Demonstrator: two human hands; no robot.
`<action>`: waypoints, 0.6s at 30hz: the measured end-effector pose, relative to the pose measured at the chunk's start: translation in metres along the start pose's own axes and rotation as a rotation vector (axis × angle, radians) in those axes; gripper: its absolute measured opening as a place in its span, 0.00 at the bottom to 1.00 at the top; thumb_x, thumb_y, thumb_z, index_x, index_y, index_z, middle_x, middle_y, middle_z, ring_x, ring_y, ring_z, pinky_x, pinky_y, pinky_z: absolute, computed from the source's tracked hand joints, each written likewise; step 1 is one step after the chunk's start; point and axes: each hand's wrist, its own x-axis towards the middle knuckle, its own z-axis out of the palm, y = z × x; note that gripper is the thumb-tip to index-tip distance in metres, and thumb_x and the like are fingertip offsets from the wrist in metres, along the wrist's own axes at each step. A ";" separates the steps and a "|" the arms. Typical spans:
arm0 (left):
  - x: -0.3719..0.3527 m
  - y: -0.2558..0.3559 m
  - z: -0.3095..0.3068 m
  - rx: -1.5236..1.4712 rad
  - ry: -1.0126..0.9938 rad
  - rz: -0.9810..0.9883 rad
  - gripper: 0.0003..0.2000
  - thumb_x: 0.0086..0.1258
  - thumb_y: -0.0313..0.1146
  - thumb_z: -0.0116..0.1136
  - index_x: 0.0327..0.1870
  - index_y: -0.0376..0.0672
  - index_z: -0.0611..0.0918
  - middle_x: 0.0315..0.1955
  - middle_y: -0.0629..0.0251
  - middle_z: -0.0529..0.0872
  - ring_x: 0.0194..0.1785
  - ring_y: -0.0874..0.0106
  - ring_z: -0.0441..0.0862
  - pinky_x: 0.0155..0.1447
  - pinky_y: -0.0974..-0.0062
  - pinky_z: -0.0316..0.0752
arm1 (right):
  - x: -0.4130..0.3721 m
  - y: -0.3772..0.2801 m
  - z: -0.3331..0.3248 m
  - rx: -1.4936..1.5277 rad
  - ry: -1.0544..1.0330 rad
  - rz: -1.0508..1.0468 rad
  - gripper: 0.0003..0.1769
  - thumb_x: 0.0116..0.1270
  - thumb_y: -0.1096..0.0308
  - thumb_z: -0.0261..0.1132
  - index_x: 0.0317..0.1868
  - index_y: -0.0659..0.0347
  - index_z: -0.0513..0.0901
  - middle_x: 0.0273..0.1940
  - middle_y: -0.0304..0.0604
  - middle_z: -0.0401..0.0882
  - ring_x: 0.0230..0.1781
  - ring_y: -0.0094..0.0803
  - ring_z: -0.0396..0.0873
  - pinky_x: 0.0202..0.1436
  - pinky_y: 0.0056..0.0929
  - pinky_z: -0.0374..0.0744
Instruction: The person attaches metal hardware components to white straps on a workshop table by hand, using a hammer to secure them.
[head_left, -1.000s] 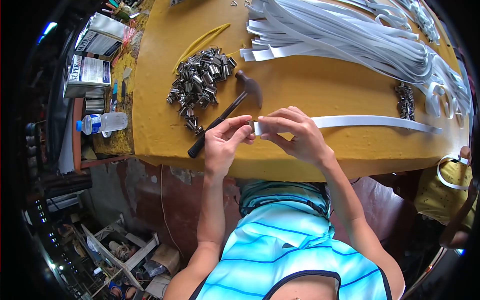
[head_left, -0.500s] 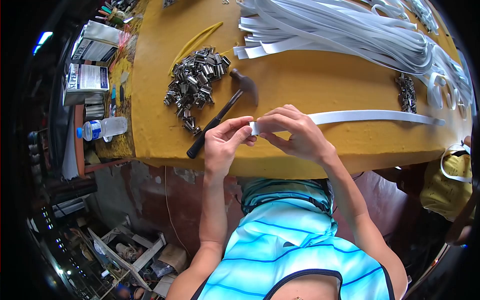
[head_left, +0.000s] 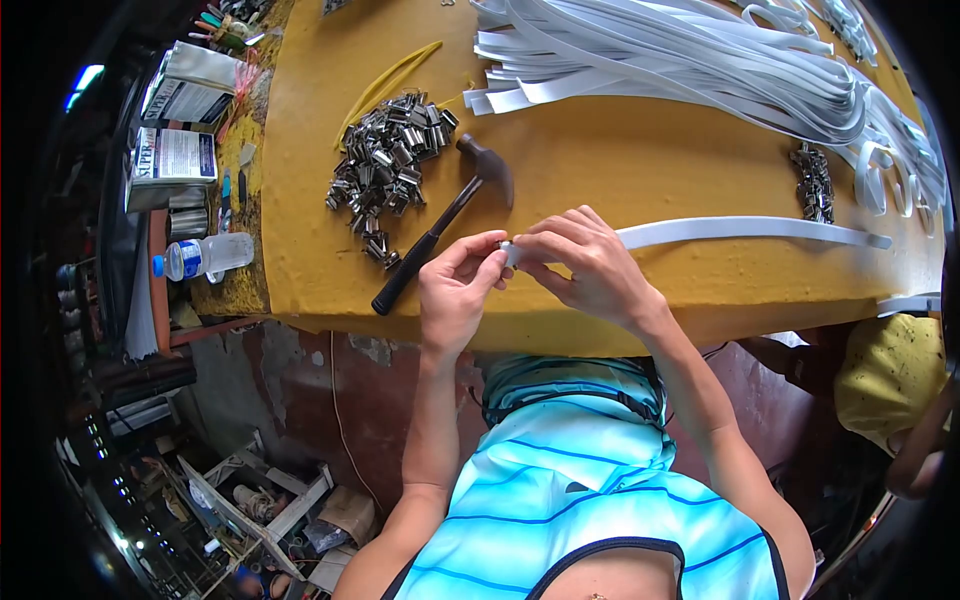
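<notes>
A long white strap (head_left: 720,230) lies across the table, its left end raised between my hands. My left hand (head_left: 460,290) is closed, thumb and fingertips pinching a small metal clip (head_left: 505,243) at that end; the fingers cover most of it. Thumb and fingers of my right hand (head_left: 590,262) grip the strap just beside the clip. A hammer (head_left: 455,215) with a dark handle lies left of my hands, its head pointing away from me. Beyond its handle is a heap of shiny metal clips (head_left: 390,155).
A thick bundle of white straps (head_left: 680,75) covers the far right. Another dark metal pile (head_left: 815,185) lies near the strap's far end. Yellow strips (head_left: 400,70) lie behind the clips. A plastic bottle (head_left: 215,257) and cans (head_left: 175,155) stand left. Another person in yellow (head_left: 885,375) is at right.
My hands keep their pinch, with the strap end and clip turned slightly between the fingers. At right, the other person's white strap has moved up to the table edge.
</notes>
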 end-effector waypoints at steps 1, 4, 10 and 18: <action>0.000 -0.003 0.002 0.041 0.029 0.018 0.10 0.74 0.22 0.61 0.53 0.30 0.84 0.37 0.64 0.88 0.36 0.79 0.84 0.40 0.83 0.79 | -0.001 0.000 0.000 0.000 -0.002 -0.002 0.14 0.57 0.73 0.74 0.44 0.56 0.84 0.38 0.37 0.84 0.40 0.36 0.81 0.46 0.33 0.76; -0.001 -0.008 0.012 0.103 0.085 0.038 0.10 0.74 0.21 0.60 0.52 0.31 0.84 0.37 0.66 0.87 0.36 0.81 0.83 0.40 0.84 0.78 | -0.003 0.001 0.002 0.012 0.012 0.014 0.12 0.58 0.73 0.74 0.44 0.56 0.85 0.38 0.37 0.85 0.39 0.36 0.81 0.46 0.32 0.74; 0.000 -0.008 0.019 0.125 0.106 0.061 0.09 0.74 0.22 0.60 0.51 0.32 0.84 0.37 0.69 0.87 0.36 0.84 0.82 0.40 0.85 0.77 | -0.007 0.004 -0.001 0.086 0.028 0.072 0.13 0.59 0.74 0.73 0.45 0.58 0.87 0.40 0.41 0.87 0.41 0.37 0.82 0.48 0.33 0.76; 0.002 -0.008 0.017 0.148 0.049 0.033 0.07 0.74 0.22 0.60 0.49 0.32 0.84 0.37 0.69 0.87 0.36 0.84 0.81 0.41 0.86 0.77 | -0.009 0.006 0.001 0.122 0.034 0.092 0.12 0.59 0.74 0.74 0.44 0.57 0.88 0.40 0.40 0.87 0.41 0.36 0.82 0.49 0.33 0.75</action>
